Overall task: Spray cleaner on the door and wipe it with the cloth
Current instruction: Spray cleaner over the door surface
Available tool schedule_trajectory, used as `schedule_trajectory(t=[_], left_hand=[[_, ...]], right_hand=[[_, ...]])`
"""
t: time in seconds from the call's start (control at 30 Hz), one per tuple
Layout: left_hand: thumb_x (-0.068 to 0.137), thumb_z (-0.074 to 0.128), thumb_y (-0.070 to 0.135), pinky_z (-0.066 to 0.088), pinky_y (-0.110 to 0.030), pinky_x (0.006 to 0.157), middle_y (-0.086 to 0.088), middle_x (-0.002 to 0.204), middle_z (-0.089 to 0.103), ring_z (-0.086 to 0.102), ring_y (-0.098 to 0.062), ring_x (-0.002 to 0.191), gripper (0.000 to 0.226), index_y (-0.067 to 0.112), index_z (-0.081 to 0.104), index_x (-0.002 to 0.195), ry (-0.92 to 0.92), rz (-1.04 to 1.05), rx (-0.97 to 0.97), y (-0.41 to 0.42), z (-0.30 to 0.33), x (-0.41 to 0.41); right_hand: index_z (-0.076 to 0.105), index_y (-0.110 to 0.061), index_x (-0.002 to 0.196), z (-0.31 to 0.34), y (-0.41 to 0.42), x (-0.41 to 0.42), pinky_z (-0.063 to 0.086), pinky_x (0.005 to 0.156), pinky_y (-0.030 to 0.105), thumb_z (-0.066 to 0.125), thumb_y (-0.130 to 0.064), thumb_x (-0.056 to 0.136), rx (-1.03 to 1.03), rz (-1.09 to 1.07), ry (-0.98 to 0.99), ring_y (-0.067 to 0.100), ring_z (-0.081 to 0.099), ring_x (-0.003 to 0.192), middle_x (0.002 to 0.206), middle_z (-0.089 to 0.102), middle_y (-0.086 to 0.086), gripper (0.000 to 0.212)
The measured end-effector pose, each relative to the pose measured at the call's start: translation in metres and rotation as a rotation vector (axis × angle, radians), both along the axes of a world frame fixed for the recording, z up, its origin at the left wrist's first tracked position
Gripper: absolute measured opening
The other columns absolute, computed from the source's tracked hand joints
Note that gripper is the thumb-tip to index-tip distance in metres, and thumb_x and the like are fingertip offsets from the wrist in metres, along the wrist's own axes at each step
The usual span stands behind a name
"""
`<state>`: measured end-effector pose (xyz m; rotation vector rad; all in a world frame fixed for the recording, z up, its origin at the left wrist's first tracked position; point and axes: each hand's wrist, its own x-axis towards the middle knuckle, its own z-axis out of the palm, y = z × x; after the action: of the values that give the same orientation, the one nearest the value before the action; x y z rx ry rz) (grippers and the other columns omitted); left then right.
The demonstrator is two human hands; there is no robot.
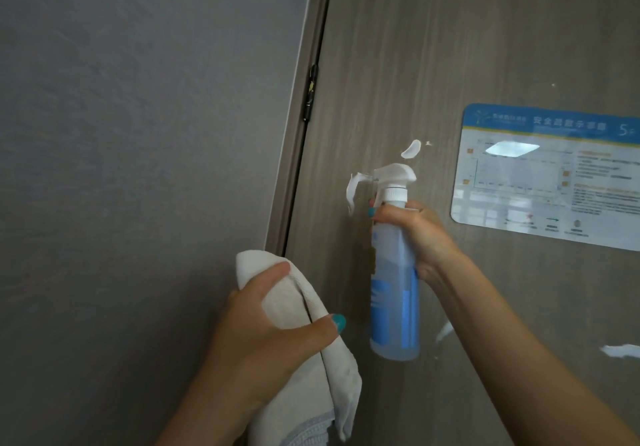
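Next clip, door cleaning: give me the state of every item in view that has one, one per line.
door: closed against its frame, white foam streaks on it, not yet wiped off
spray bottle: upright, nozzle toward the door, partly filled
cloth: bunched up, off the door
right hand: grips the bottle neck
left hand: holds the cloth
evacuation sign: stuck flat on the door
hinge: folded shut

Grey textured wall (131,154) filling left half, taupe door frame (301,133) running diagonally, dark hinge (311,93) in the gap, glossy blue-and-white notice (550,175) w/ floor plan at right, ceiling-light reflection on it, dim even light
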<state>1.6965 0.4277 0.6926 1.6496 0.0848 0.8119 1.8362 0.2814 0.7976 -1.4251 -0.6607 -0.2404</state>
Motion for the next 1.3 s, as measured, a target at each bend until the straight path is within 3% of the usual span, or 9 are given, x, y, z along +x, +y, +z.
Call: schedule_trajectory(t=[0.2,0.33,0.47,0.6,0.77,0.93,1.13,1.23,1.3], left_hand=[[0.070,0.083,0.029,0.043,-0.029,0.093,0.010,0.123,0.038,0.042,-0.007,0.106,0.081,0.035,0.041,0.139,0.022,0.010,0.010,0.004,-0.006,-0.003],[0.070,0.083,0.028,0.042,-0.027,0.088,0.011,0.120,0.037,0.043,-0.004,0.096,0.080,0.035,0.042,0.139,0.023,0.003,-0.006,0.004,-0.010,-0.002],[0.069,0.083,0.030,0.043,-0.020,0.076,0.011,0.120,0.036,0.043,-0.002,0.087,0.080,0.037,0.042,0.137,0.032,-0.009,-0.003,0.001,-0.015,0.001],[0.067,0.084,0.030,0.041,-0.026,0.081,0.006,0.128,0.040,0.044,-0.008,0.101,0.081,0.039,0.041,0.135,0.031,-0.033,-0.011,-0.001,-0.020,0.007],[0.074,0.080,0.015,0.041,-0.020,0.077,0.000,0.131,0.046,0.046,-0.001,0.080,0.080,0.023,0.037,0.142,0.055,-0.159,-0.105,-0.014,-0.029,0.019],[0.058,0.086,0.044,0.051,-0.038,0.095,0.009,0.134,0.045,0.052,-0.012,0.114,0.087,0.043,0.045,0.135,0.010,-0.126,0.013,-0.045,-0.036,0.029],[0.065,0.084,0.035,0.048,-0.030,0.087,0.007,0.133,0.044,0.049,-0.011,0.111,0.074,0.043,0.051,0.130,-0.011,-0.047,0.043,-0.092,-0.045,0.038],[0.069,0.082,0.032,0.044,-0.020,0.074,0.007,0.132,0.040,0.044,-0.009,0.106,0.069,0.043,0.049,0.128,-0.012,0.013,0.041,-0.114,-0.050,0.044],[0.069,0.082,0.033,0.045,-0.023,0.077,0.007,0.130,0.040,0.044,-0.010,0.106,0.068,0.044,0.048,0.127,-0.023,0.064,0.023,-0.125,-0.053,0.046]], right_hand=[[0.064,-0.008,0.085,-0.012,0.001,0.007,0.051,0.051,0.029,0.071,-0.002,0.077,0.024,-0.062,0.030,0.021,0.058,0.055,0.068,0.061,0.013,0.012],[0.068,-0.004,0.094,-0.027,0.000,0.007,0.051,0.053,0.029,0.077,-0.002,0.068,0.070,-0.030,0.025,0.020,0.059,0.059,0.073,0.063,0.011,0.028],[0.067,-0.011,0.086,-0.035,-0.009,0.005,0.051,0.057,0.033,0.078,-0.002,0.069,0.113,-0.028,0.016,0.021,0.060,0.061,0.073,0.063,0.009,0.022],[0.066,-0.016,0.090,-0.049,-0.031,-0.005,0.054,0.058,0.034,0.078,-0.006,0.067,0.118,0.009,-0.015,0.021,0.064,0.066,0.074,0.066,0.006,0.028],[0.066,-0.012,0.101,-0.085,-0.067,-0.020,0.057,0.061,0.036,0.080,-0.021,0.045,0.098,-0.023,-0.046,0.026,0.068,0.075,0.078,0.069,0.006,0.058],[0.070,-0.011,0.109,-0.128,-0.109,-0.032,0.058,0.064,0.033,0.071,-0.007,0.059,0.093,-0.038,-0.018,0.026,0.067,0.080,0.093,0.069,0.014,0.051],[0.072,-0.015,0.097,-0.166,-0.154,-0.022,0.060,0.069,0.037,0.074,-0.007,0.054,0.090,-0.126,0.034,0.025,0.069,0.083,0.096,0.073,0.012,0.043],[0.072,-0.018,0.096,-0.173,-0.173,-0.009,0.059,0.070,0.040,0.073,-0.007,0.055,0.067,-0.116,0.039,0.024,0.070,0.083,0.095,0.073,0.008,0.042],[0.071,-0.017,0.098,-0.175,-0.183,-0.002,0.059,0.070,0.040,0.073,-0.007,0.055,0.048,-0.077,0.041,0.022,0.070,0.083,0.095,0.073,0.007,0.044]])
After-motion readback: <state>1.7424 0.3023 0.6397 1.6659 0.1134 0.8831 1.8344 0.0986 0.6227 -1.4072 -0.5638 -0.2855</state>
